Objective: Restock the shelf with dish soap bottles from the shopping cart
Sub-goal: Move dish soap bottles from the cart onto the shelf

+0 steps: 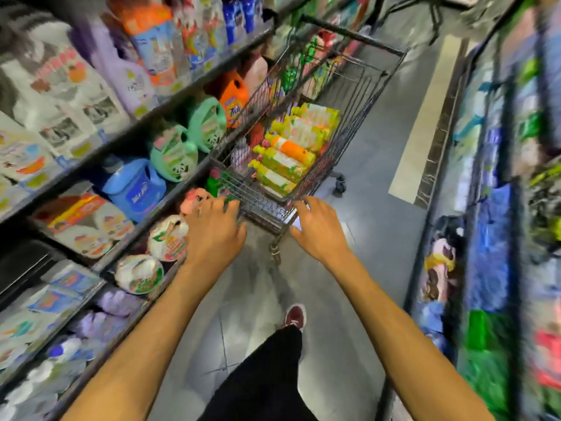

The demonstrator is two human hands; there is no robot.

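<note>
Finding: the cart [364, 92] stands in the aisle at the person's 12 o'clock. The left hand [214, 230] and the right hand [318, 230] are both set on its near rail, fingers hooked over the bar in a narrow hold. Motion blur hides how firmly either hand clamps. The soap bottles [303, 132] lie on their sides in a row inside the wire basket, packed against one another toward its 1 o'clock side; none is in hand. The stocked shelf [170, 97] runs along the 9 to 11 o'clock side, just beside the cart. A second, blurred rack [491, 208] lines the 3 o'clock side. Assessment: restocking proper has not begun. The bottles appear to be full, rigid plastic, so likely moderately heavy, slightly yielding under squeeze, with a smooth label that could slip. Recommended hold is round the mid-body, or at the narrower shoulder below the cap, one bottle per hand. Lifting by the cap alone risks popping it open.
</note>
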